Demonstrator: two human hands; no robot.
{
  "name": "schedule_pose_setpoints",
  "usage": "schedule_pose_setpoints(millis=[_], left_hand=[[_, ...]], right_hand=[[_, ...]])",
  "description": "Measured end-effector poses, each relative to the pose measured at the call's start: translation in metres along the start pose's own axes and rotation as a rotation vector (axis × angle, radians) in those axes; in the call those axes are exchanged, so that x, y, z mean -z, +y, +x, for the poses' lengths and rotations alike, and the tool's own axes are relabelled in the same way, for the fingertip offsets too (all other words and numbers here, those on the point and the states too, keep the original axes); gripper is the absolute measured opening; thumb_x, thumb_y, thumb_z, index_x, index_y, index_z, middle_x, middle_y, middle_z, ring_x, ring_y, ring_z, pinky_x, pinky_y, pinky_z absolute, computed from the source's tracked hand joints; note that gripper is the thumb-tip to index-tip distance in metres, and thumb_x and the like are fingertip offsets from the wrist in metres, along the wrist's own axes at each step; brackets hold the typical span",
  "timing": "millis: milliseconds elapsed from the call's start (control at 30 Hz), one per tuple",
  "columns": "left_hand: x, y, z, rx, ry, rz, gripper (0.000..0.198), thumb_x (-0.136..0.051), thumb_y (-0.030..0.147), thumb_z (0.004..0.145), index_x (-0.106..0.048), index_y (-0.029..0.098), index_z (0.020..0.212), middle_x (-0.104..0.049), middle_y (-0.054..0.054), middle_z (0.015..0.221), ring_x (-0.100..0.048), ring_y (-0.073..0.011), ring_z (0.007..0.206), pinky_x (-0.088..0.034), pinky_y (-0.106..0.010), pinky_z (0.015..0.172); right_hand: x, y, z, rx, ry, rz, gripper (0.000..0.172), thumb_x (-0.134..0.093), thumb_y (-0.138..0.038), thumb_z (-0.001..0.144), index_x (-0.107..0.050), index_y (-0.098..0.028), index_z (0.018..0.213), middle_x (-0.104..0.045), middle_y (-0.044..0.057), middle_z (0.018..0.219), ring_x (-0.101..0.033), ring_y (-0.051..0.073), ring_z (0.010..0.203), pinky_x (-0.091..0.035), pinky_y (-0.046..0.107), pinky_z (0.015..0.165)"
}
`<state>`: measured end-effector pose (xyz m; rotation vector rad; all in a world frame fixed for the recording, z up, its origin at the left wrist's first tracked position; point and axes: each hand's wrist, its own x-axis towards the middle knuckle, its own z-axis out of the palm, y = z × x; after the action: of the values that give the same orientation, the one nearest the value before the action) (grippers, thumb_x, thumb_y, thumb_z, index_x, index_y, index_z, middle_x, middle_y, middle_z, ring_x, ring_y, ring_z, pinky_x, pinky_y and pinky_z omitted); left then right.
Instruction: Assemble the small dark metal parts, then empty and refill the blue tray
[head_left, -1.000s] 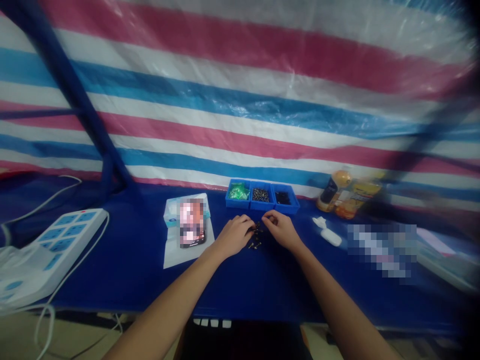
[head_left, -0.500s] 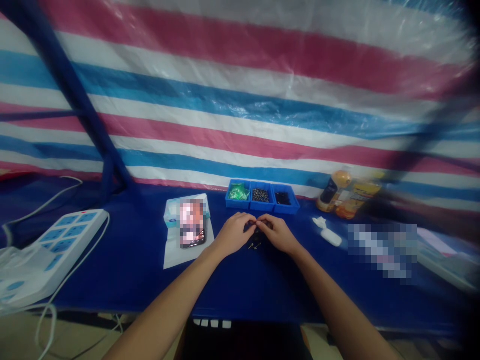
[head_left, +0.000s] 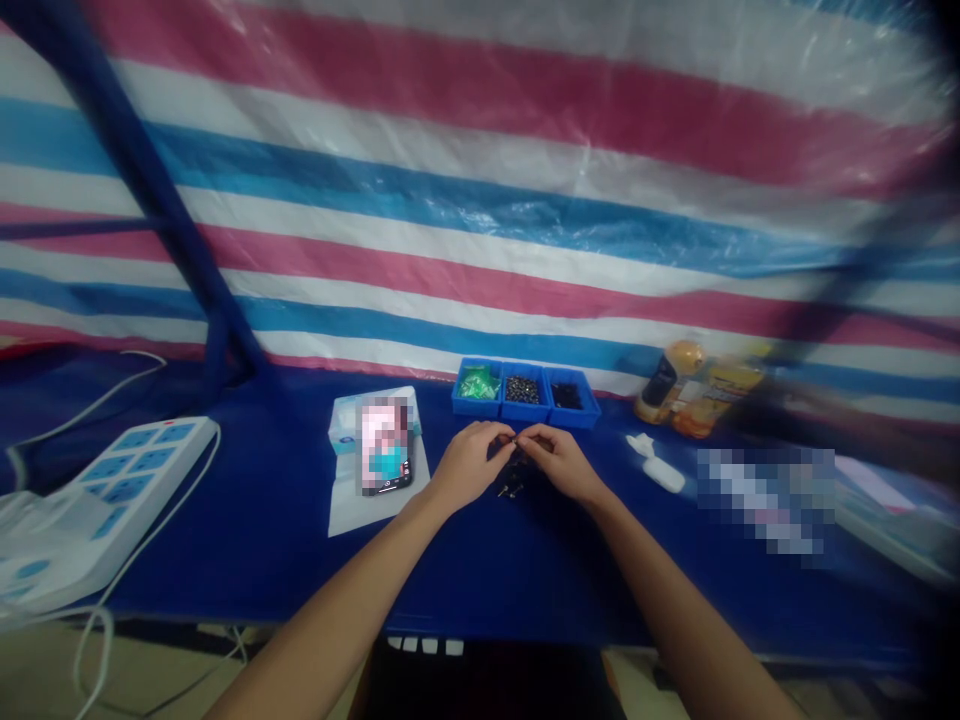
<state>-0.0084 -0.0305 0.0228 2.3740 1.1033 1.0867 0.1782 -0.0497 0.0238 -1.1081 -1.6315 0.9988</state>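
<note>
My left hand [head_left: 474, 462] and my right hand [head_left: 556, 460] meet fingertip to fingertip above the blue table. Both are closed in a pinch around something small and dark, too tiny to name. Just below the fingers, a few small dark and brass-coloured pieces [head_left: 510, 488] lie on the tabletop. Beyond my hands stand three joined blue bins: the left bin [head_left: 475, 407] holds green plastic-looking pieces, the middle bin [head_left: 523, 411] small dark shiny parts, and the right bin [head_left: 574, 417] black parts.
A phone [head_left: 396, 487] leans on a tissue box [head_left: 343, 425] to the left. Farther left lies a white power strip [head_left: 142, 490] with cables. On the right are two drink bottles [head_left: 664, 380], a white case [head_left: 664, 474] and blurred items. A striped sheet [head_left: 480, 250] hangs behind.
My hands stay nearly in place, with the right fingertips shifted slightly and the tips a little farther apart. The picture on the phone screen has changed.
</note>
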Motion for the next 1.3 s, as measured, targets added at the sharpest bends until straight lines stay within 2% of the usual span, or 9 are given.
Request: schedule_pose_setpoints(millis=[300, 433, 633, 733, 833, 933, 1067, 1200, 1300], left_hand=[[0.003, 0.003, 0.0, -0.03, 0.01, -0.018, 0.019, -0.052, 0.03, 0.093, -0.067, 0.022, 0.099, -0.068, -0.003, 0.094, -0.06, -0.0191, 0.092, -0.046, -0.033, 0.085], [0.003, 0.003, 0.0, -0.037, 0.012, -0.006, 0.02, -0.051, 0.032, 0.094, -0.068, 0.022, 0.096, -0.068, -0.004, 0.094, -0.06, -0.0189, 0.092, -0.046, -0.032, 0.085], [0.003, 0.006, 0.0, 0.002, -0.007, 0.037, 0.026, -0.048, 0.039, 0.095, -0.068, 0.022, 0.091, -0.067, -0.002, 0.092, -0.059, -0.0185, 0.091, -0.045, -0.031, 0.083], [0.003, 0.005, -0.002, 0.037, -0.035, 0.078, 0.026, -0.047, 0.039, 0.095, -0.067, 0.023, 0.092, -0.066, -0.002, 0.093, -0.059, -0.0188, 0.092, -0.045, -0.032, 0.082], [0.0, 0.0, -0.004, 0.055, -0.083, 0.137, 0.021, -0.049, 0.034, 0.093, -0.067, 0.024, 0.097, -0.065, -0.002, 0.098, -0.059, -0.0201, 0.095, -0.046, -0.033, 0.082], [-0.004, -0.006, -0.006, 0.033, -0.141, 0.177, 0.021, -0.05, 0.03, 0.093, -0.066, 0.025, 0.105, -0.064, -0.003, 0.104, -0.058, -0.0212, 0.098, -0.046, -0.034, 0.083], [-0.006, -0.012, -0.008, -0.015, -0.2, 0.201, 0.023, -0.049, 0.024, 0.092, -0.066, 0.025, 0.107, -0.063, -0.004, 0.106, -0.057, -0.0211, 0.095, -0.046, -0.035, 0.085], [-0.006, -0.012, -0.008, -0.04, -0.22, 0.223, 0.022, -0.051, 0.021, 0.09, -0.066, 0.025, 0.107, -0.063, -0.004, 0.105, -0.056, -0.0215, 0.094, -0.045, -0.035, 0.084], [-0.006, -0.011, -0.008, -0.038, -0.213, 0.236, 0.019, -0.052, 0.02, 0.089, -0.064, 0.024, 0.103, -0.062, -0.003, 0.104, -0.056, -0.0215, 0.094, -0.045, -0.035, 0.082]], right_hand=[[0.0, 0.001, 0.001, -0.005, 0.001, 0.065, 0.03, -0.064, -0.046, 0.081, -0.066, -0.018, 0.091, -0.065, 0.002, 0.082, -0.057, 0.014, 0.07, -0.043, 0.025, 0.062], [0.001, 0.001, 0.001, -0.012, 0.001, 0.059, 0.033, -0.064, -0.049, 0.081, -0.064, -0.017, 0.09, -0.063, 0.002, 0.078, -0.053, 0.012, 0.064, -0.04, 0.023, 0.056], [0.005, 0.009, 0.004, -0.122, 0.048, 0.041, 0.044, -0.058, -0.057, 0.083, -0.053, -0.017, 0.065, -0.047, -0.003, 0.056, -0.04, 0.009, 0.049, -0.031, 0.022, 0.046], [0.012, 0.014, 0.009, -0.178, 0.207, 0.133, 0.046, -0.062, -0.061, 0.078, -0.052, -0.017, 0.066, -0.046, -0.004, 0.055, -0.04, 0.008, 0.045, -0.029, 0.022, 0.042], [0.021, 0.016, 0.012, -0.147, 0.481, 0.244, 0.044, -0.066, -0.059, 0.074, -0.058, -0.02, 0.092, -0.055, -0.003, 0.066, -0.042, 0.007, 0.043, -0.027, 0.021, 0.04], [0.026, 0.015, 0.013, -0.131, 0.588, 0.287, 0.046, -0.066, -0.058, 0.075, -0.058, -0.021, 0.102, -0.056, -0.003, 0.069, -0.042, 0.007, 0.042, -0.026, 0.021, 0.038], [0.02, 0.013, 0.011, -0.093, 0.493, 0.2, 0.036, -0.064, -0.053, 0.078, -0.061, -0.018, 0.087, -0.054, -0.002, 0.065, -0.041, 0.007, 0.045, -0.028, 0.021, 0.041], [0.011, 0.016, 0.01, -0.103, 0.33, 0.061, 0.037, -0.064, -0.054, 0.078, -0.063, -0.018, 0.086, -0.055, -0.001, 0.062, -0.044, 0.01, 0.048, -0.032, 0.022, 0.044], [0.007, 0.02, 0.01, -0.104, 0.271, -0.039, 0.035, -0.062, -0.053, 0.08, -0.064, -0.019, 0.087, -0.057, 0.0, 0.064, -0.047, 0.011, 0.051, -0.034, 0.022, 0.047]])
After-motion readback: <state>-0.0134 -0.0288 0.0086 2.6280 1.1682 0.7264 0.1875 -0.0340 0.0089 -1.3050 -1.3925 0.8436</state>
